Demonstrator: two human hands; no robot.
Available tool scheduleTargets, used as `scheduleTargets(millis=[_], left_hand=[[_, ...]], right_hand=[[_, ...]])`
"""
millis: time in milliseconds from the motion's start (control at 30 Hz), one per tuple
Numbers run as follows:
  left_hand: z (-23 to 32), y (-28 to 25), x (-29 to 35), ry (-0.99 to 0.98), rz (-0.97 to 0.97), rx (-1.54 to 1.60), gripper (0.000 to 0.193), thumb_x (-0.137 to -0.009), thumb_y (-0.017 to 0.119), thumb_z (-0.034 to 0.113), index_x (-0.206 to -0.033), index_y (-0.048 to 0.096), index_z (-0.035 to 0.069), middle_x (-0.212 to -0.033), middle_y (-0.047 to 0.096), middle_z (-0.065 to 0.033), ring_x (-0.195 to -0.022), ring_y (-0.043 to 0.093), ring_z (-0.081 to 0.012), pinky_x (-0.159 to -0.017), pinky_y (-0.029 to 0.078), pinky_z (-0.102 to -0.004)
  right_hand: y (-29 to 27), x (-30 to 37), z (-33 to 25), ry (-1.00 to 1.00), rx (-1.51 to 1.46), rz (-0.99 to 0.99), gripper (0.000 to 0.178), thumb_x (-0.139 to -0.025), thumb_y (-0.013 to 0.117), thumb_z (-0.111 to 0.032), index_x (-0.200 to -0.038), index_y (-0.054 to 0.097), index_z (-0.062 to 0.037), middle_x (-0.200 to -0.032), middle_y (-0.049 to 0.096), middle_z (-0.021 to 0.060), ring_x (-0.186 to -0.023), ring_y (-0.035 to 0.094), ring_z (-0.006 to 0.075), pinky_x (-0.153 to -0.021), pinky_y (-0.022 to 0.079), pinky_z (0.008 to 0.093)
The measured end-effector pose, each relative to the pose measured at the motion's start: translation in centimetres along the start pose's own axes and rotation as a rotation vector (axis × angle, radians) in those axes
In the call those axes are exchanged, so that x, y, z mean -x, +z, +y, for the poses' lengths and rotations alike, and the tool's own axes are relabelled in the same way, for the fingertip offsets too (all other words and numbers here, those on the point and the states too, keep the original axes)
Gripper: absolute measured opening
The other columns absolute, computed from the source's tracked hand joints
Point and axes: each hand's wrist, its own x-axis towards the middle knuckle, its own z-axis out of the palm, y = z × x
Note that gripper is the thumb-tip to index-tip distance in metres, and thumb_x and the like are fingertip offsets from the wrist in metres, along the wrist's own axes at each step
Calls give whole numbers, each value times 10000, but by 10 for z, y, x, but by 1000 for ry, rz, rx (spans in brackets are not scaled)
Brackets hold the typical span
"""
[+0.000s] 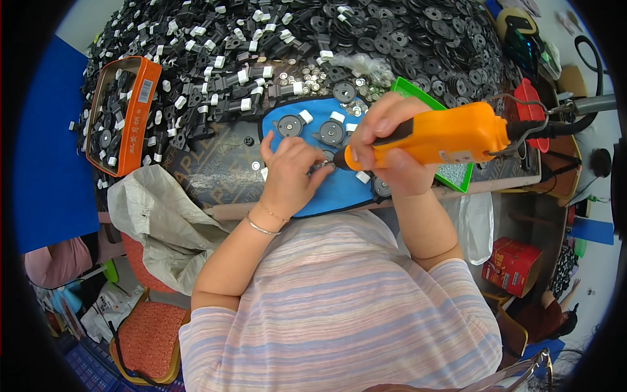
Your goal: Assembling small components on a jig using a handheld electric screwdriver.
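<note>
An orange electric screwdriver (450, 134) lies in the closed grip of my right hand (392, 134). Its black nose points left, and the bit end meets a small black round part (327, 155) on the blue mat (339, 196). My left hand (292, 171) pinches that part between thumb and fingers, which hide most of it. Beyond my fingers on the mat sit a black disc part with a white tab (289, 125) and a similar one (331, 132). Another black part (381, 188) shows below my right hand.
A big heap of black parts with white tabs (222, 72) and black discs (418, 39) covers the table's back. Small metal pieces (304, 78) lie before it. An orange-red tin (142, 108) holds parts at left; a green tray (418, 93) and red container (528, 98) are at right.
</note>
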Motion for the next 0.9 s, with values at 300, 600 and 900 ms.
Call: scheduleTargets(millis=[300,600,900], left_hand=[[-1,-1,-5,23,-111,-111,575,-512,795,282,-1023,579,126,-1018,552,17,-1019,473,-199,-988,117,-571],[-9,8,-9,69,-73,-177,406,-552,762,286,-897,600,146,-908,571,50,-972,492,-166,-985,134,-568],[-7,7,-11,103,-19,-154,354,-578,747,278,-872,597,149,-888,572,49,-957,499,-165,-982,145,-570]], right_hand=[[7,9,16,36,151,-23,230,-727,641,-37,-904,507,24,-844,503,141,-564,543,164,-524,458,246],[11,6,20,71,245,-76,218,-693,633,0,-879,519,-5,-816,518,113,-642,540,152,-563,455,244],[10,7,27,63,287,-82,191,-686,643,-13,-844,538,-32,-782,537,78,-707,526,156,-618,439,258]])
